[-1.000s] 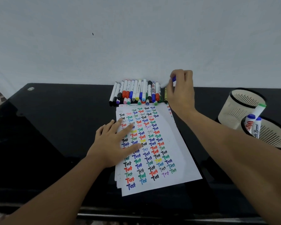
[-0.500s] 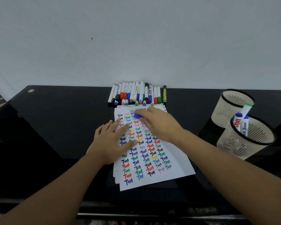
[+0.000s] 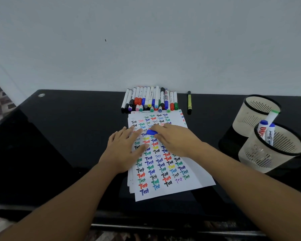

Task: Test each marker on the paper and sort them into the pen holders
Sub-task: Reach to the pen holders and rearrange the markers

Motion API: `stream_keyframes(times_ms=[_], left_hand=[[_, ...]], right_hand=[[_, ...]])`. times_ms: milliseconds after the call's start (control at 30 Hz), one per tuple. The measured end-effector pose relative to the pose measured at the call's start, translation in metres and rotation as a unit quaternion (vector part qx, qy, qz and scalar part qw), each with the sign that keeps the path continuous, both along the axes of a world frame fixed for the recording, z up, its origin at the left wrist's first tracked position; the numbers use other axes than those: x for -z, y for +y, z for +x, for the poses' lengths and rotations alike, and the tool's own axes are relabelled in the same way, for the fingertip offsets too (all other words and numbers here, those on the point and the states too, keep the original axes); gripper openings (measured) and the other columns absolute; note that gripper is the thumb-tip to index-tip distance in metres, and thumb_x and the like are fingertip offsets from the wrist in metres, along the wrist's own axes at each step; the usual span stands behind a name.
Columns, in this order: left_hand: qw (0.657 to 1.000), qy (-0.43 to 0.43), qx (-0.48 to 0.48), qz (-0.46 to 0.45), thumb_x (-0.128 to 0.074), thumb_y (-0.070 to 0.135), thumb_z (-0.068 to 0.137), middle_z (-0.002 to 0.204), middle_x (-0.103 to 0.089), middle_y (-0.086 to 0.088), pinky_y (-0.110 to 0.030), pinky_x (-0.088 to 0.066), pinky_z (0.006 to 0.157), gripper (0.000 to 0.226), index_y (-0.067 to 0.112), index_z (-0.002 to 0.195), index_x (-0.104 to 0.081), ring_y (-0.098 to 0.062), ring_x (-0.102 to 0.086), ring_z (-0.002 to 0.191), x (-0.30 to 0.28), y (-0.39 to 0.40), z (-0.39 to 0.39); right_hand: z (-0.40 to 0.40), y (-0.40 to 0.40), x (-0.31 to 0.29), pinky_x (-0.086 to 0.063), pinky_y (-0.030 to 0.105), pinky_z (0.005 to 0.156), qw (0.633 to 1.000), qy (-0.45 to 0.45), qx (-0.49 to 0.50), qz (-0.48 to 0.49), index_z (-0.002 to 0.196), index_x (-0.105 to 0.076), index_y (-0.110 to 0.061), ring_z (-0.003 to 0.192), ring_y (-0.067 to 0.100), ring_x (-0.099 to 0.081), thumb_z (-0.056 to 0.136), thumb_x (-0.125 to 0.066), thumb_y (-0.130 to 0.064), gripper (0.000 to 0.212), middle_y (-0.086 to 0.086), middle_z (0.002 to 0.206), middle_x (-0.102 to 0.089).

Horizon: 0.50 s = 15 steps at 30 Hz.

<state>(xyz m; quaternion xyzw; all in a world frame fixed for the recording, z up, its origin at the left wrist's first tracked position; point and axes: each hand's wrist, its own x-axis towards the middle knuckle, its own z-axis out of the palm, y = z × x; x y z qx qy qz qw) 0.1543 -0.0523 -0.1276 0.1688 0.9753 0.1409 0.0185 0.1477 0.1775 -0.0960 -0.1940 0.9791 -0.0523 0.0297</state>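
Blue cap of the marker (image 3: 151,132) peeks from the right hand (image 3: 176,140), fingers curled round it, over the upper part of the paper (image 3: 195,178). Its long axis seems to run crosswise, capped end towards the left hand (image 3: 124,150), which lies just beside it with fingers spread flat on the paper, so uncapping looks next.

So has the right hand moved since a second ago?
Yes. The right hand, gripping a blue marker, came from the right end of the marker row at the wall, toward the person and leftward onto the paper.
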Motion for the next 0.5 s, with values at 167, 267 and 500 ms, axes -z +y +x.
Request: stream_keyframes(times_ms=[167,267,500], left_hand=[[1.0,0.012,0.01,0.019,-0.027,0.068,0.1,0.167,-0.02,0.01,-0.042,-0.003,0.126,0.064,0.043,0.158,-0.015,-0.013,-0.008,0.154,-0.001,-0.001,0.002],[0.998,0.038,0.025,0.038,-0.031,0.06,0.103,0.161,-0.03,0.012,-0.04,-0.009,0.125,0.057,0.042,0.157,-0.024,-0.011,-0.018,0.15,0.001,-0.003,0.003],[0.989,0.115,0.059,0.071,-0.038,0.049,0.104,0.135,-0.055,0.012,-0.033,-0.032,0.111,0.046,0.031,0.143,-0.053,-0.01,-0.041,0.129,0.008,-0.006,0.002]], right_hand=[[0.004,-0.002,0.003,-0.057,0.043,0.078,0.999,0.022,-0.016,0.024,0.145,-0.043,-0.035,0.096,0.019,-0.062,0.111,-0.027,-0.05,0.041,-0.002,0.109,-0.064],[0.003,-0.004,0.005,-0.057,0.041,0.074,0.997,0.056,-0.038,0.027,0.14,-0.05,-0.035,0.091,0.017,-0.062,0.11,-0.029,-0.051,0.04,-0.005,0.104,-0.067],[0.005,-0.013,0.002,-0.055,0.037,0.066,0.994,0.086,-0.058,0.035,0.136,-0.051,-0.044,0.079,0.015,-0.063,0.108,-0.026,-0.056,0.039,-0.009,0.091,-0.066]])
